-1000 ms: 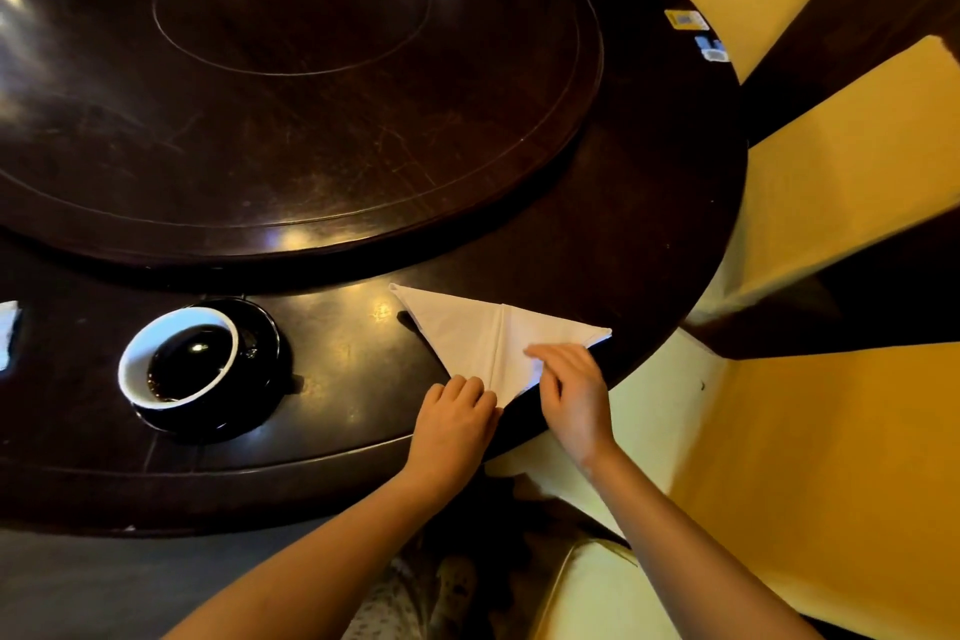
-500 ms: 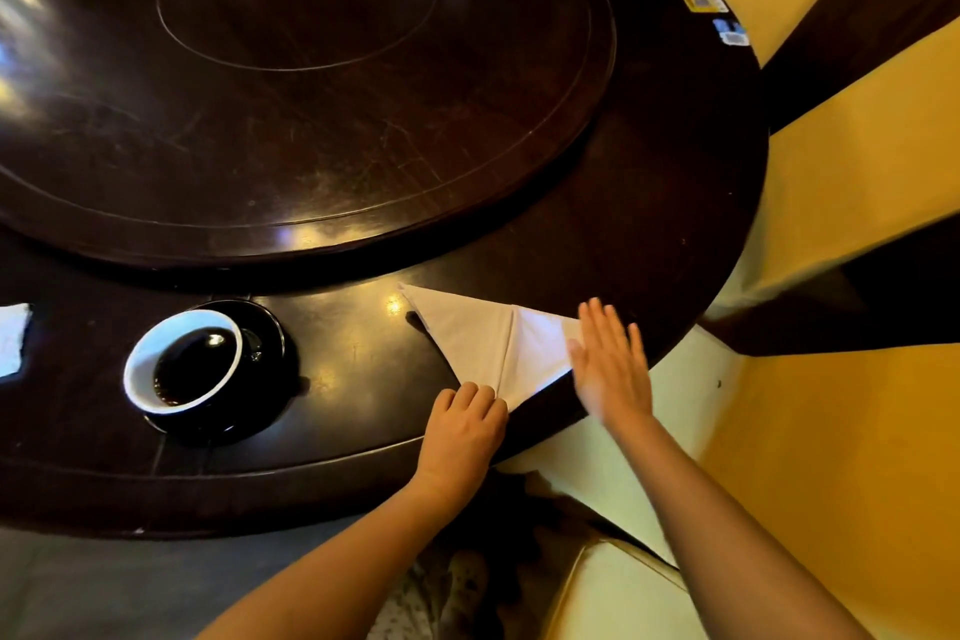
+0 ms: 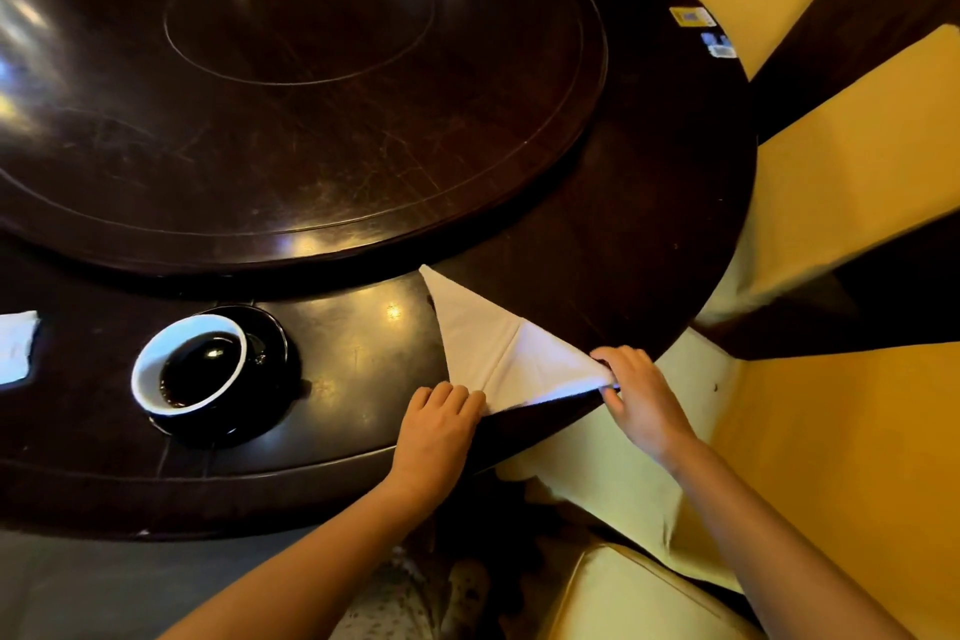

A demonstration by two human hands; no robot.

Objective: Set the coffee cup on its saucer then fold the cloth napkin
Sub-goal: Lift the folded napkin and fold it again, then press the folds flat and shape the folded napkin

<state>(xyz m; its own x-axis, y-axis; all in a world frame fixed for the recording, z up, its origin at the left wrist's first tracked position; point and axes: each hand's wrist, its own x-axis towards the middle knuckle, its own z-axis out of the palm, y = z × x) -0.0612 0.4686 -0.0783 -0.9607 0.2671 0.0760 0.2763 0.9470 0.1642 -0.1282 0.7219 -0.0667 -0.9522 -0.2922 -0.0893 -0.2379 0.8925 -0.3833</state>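
A small white paper slip (image 3: pixel 16 347) lies at the far left of the dark round wooden tabletop (image 3: pixel 649 234), cut off by the picture's edge. Right of it, near the tabletop's near edge, the white-lined coffee cup (image 3: pixel 188 369) with dark coffee in it sits on its glossy black saucer (image 3: pixel 270 343), just as half a second ago. Further right, the left hand (image 3: pixel 435 431) rests palm down with curled fingers pressing the near tip of the white cloth napkin (image 3: pixel 493 343) to the wood; it has kept this spot. The napkin lies folded into a long triangle close to the near right edge of the tabletop, its long axis running from a sharp far point, aimed at the raised round turntable (image 3: pixel 311 94), down toward the right-hand corner. The right hand (image 3: pixel 641 405), which was spread flat over that corner half a second ago, now pinches it between thumb and fingers, lifting it slightly off the wood. Yellow upholstered chairs (image 3: pixel 841 182) stand around the right side of the table.
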